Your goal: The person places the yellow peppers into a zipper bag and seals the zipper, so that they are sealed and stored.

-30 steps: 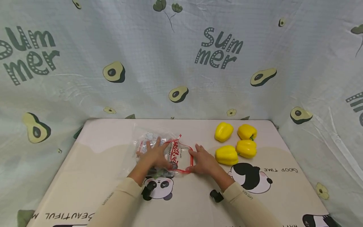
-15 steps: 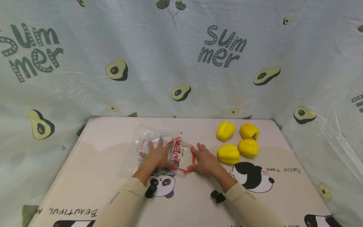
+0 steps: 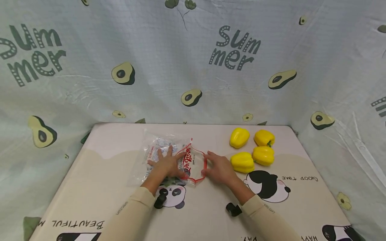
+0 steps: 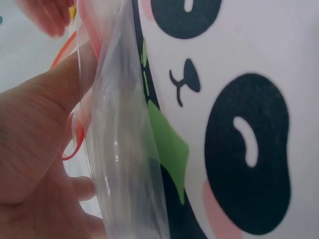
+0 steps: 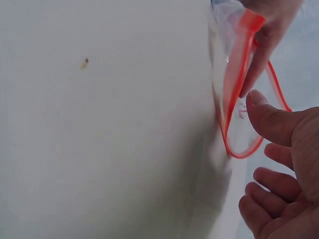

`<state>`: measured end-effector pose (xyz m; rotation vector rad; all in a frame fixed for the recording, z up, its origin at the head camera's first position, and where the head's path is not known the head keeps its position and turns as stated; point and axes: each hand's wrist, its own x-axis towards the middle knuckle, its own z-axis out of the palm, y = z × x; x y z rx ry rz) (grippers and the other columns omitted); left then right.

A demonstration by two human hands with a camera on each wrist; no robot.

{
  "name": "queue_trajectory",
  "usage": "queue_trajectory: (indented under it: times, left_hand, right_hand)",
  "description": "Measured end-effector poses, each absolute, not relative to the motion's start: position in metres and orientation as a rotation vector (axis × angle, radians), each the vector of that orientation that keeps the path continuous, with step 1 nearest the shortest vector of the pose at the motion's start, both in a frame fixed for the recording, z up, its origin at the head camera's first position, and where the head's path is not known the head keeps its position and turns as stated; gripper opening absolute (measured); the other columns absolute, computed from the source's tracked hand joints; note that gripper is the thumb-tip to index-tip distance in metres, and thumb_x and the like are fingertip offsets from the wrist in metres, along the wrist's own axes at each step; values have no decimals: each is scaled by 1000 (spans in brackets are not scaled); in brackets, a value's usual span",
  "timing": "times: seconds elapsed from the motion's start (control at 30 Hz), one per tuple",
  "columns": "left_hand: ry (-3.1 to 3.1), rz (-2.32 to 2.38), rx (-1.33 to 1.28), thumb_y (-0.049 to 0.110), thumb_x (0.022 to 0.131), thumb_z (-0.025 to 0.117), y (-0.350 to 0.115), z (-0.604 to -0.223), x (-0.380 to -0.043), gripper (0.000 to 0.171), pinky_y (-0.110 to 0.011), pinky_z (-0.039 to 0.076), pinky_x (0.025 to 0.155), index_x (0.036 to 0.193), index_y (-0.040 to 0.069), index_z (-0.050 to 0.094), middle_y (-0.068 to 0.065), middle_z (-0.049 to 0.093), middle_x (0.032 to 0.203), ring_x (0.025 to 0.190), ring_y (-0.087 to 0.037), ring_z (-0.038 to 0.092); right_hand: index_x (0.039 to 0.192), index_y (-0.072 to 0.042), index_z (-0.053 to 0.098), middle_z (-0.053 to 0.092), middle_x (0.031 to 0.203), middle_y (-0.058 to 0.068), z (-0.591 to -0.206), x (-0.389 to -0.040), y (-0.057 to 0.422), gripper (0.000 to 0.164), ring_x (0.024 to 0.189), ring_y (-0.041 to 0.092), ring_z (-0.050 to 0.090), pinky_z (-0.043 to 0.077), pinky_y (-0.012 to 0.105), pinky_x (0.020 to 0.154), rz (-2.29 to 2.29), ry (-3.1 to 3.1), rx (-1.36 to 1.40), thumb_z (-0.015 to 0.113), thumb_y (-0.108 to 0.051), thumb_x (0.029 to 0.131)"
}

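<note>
A clear zip bag (image 3: 196, 164) with a red rim and red lettering lies on the table, its mouth spread apart toward the right. My left hand (image 3: 166, 166) rests on the bag with fingers spread. In the left wrist view, the thumb (image 4: 70, 77) reaches to the red rim, partly behind clear film. At the mouth is my right hand (image 3: 221, 168), fingers relaxed and nothing gripped. The right wrist view has its thumb (image 5: 271, 119) close to the red rim (image 5: 237, 94); contact is hard to judge.
Several yellow bell peppers (image 3: 242, 162) sit in a group right of the bag, near my right hand. The table (image 3: 114, 201) has a printed cover with panda pictures. A patterned curtain (image 3: 156, 60) hangs behind it.
My right hand has drawn back slightly from the bag's red rim, to the right. The left hand stays spread on the bag. The peppers keep their places.
</note>
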<state>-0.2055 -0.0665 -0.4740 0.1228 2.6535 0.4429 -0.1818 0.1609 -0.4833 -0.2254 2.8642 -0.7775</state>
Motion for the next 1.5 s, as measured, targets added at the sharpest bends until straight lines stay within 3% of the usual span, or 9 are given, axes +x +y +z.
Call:
queue_trajectory:
  times: [0.43, 0.6, 0.87, 1.03, 1.1, 1.27, 1.33, 1.43, 1.5]
  left_hand:
    - [2648, 436, 116, 52, 77, 89, -66, -474, -205, 98, -96, 3, 105, 160, 46, 36, -14, 3, 178, 157, -60, -11]
    - [2655, 452, 118, 52, 76, 89, -66, -474, -205, 99, -95, 3, 106, 160, 46, 36, -15, 3, 178, 157, -60, -11]
    - [2652, 464, 116, 53, 75, 90, -68, -474, -204, 101, -95, 2, 105, 160, 46, 36, -15, 3, 178, 157, -60, -12]
    - [2657, 463, 121, 54, 74, 90, -69, -474, -204, 100, -95, 2, 105, 159, 46, 37, -14, 4, 178, 157, -60, -11]
    - [2658, 464, 119, 54, 74, 90, -69, -474, -204, 100, -95, 2, 105, 159, 47, 37, -14, 4, 178, 157, -60, -11]
    - [2663, 460, 117, 53, 74, 90, -69, -474, -203, 100, -95, 3, 106, 159, 46, 38, -15, 5, 178, 157, -60, -10]
    - [2667, 459, 120, 54, 74, 89, -68, -475, -203, 99, -95, 3, 106, 159, 46, 38, -15, 5, 177, 157, -61, -9]
    - [2670, 457, 122, 54, 75, 89, -68, -476, -203, 99, -95, 3, 106, 159, 46, 38, -15, 5, 177, 157, -61, -9]
    - [2674, 452, 123, 54, 75, 89, -68, -477, -204, 99, -95, 3, 105, 159, 46, 38, -15, 5, 177, 157, -61, -9]
  right_hand:
    - [144, -15, 64, 66, 146, 4, -463, -180, 180, 60, 139, 31, 60, 54, 50, 110, -910, 2911, -225, 84, -26, 88]
    - [143, -14, 65, 67, 145, 4, -455, -178, 189, 58, 137, 32, 61, 60, 40, 93, -894, 2926, -227, 83, -26, 89]
    - [141, -11, 66, 69, 142, 7, -445, -173, 205, 56, 132, 33, 65, 60, 43, 95, -859, 2999, -233, 83, -24, 90]
    - [140, -10, 67, 69, 142, 8, -441, -172, 214, 55, 111, 33, 71, 52, 26, 69, -864, 3016, -200, 84, -23, 89]
    - [140, -10, 66, 68, 143, 9, -439, -172, 218, 56, 86, 30, 68, 43, 23, 61, -880, 2996, -173, 84, -24, 89]
    - [142, -9, 65, 67, 144, 11, -435, -173, 229, 58, 62, 19, 40, 36, 23, 58, -880, 2972, -115, 84, -23, 89]
    - [141, -8, 66, 69, 141, 13, -435, -174, 235, 58, 65, 17, 41, 37, 23, 60, -886, 2977, -110, 84, -23, 88]
    - [140, -8, 67, 78, 117, 13, -435, -173, 242, 58, 72, 18, 45, 39, 26, 65, -872, 2994, -114, 85, -24, 87]
    - [139, -8, 67, 78, 115, 15, -436, -173, 248, 58, 81, 24, 55, 49, 33, 73, -867, 3008, -123, 85, -24, 87]
